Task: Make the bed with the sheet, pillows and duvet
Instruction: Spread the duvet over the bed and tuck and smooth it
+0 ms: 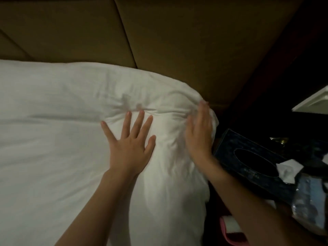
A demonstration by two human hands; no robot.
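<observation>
Smooth the duvet [71, 139] at its headboard-side corner: left hand [130, 144] flat, right hand [199, 134] flat (neither grips), strokes outward.

A white duvet [62, 139] is spread over the bed, w/ its top edge laid just below the brown headboard [159, 41]. It is puffy & soft. Its corner by the headboard's right end is bunched up, w/ small folds and wrinkles seen there.
</observation>
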